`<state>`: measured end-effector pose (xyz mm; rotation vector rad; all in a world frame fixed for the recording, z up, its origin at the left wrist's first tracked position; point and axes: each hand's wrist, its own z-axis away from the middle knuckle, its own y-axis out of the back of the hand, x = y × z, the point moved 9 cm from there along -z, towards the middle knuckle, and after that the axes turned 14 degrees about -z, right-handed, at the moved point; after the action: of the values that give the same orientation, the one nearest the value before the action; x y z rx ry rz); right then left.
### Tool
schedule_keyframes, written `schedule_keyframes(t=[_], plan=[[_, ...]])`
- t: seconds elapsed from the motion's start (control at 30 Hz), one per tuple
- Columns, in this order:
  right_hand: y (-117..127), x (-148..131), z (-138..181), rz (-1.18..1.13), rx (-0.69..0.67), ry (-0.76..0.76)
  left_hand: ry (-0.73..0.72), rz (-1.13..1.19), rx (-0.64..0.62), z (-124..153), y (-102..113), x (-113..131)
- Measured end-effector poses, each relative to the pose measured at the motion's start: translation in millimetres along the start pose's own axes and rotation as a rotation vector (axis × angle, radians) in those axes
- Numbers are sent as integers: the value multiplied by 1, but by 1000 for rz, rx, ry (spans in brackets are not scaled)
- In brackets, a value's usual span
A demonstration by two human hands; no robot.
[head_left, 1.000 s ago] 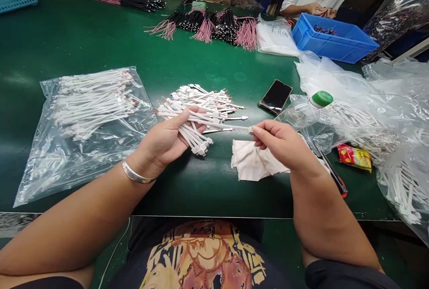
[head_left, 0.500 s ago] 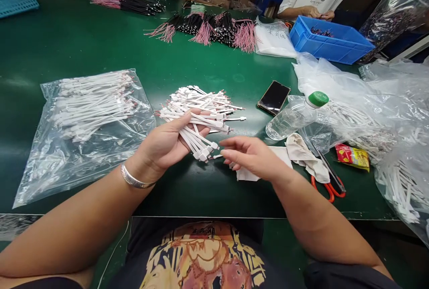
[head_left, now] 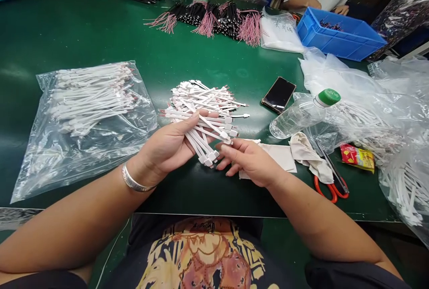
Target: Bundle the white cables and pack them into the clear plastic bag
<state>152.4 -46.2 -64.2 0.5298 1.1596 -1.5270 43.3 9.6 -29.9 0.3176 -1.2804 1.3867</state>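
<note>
A bunch of short white cables (head_left: pixel 201 145) with connector ends lies across the palm of my left hand (head_left: pixel 176 144), thumb on top, fingers curled beneath. Some of these cables fan toward me and others point right. My right hand (head_left: pixel 248 157) pinches the connector end of one white cable (head_left: pixel 217 131) at the right side of the bunch, thumb against the fingertips. Just beyond both hands lies a loose pile of similar white cables (head_left: pixel 201 94) with reddish wire ends. To the left, a clear plastic bag (head_left: pixel 87 155) has rows of white cables on it or in it; which, I cannot tell.
Right of my hands are a phone (head_left: pixel 279 94), a clear bottle (head_left: pixel 298 117), a cloth (head_left: pixel 310 157), red-handled scissors (head_left: pixel 331 189) and a snack packet (head_left: pixel 357 158). Farther back are black-and-pink wire bundles (head_left: pixel 214 23), a blue bin (head_left: pixel 338 41) and co-workers.
My right hand has closed on the end of a white cable and touches the bunch. In the left hand, one cable now slants across the others. The view has shifted slightly.
</note>
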Motion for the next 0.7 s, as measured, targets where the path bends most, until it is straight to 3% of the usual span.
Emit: schedule_keyframes(t=[0.1,0.7], plan=[[-11,8,3,11,-75,-58,8,-7,-4,0,0,-1],[7,-6,2,14,54,78,6,-6,16,-2,2,-2]])
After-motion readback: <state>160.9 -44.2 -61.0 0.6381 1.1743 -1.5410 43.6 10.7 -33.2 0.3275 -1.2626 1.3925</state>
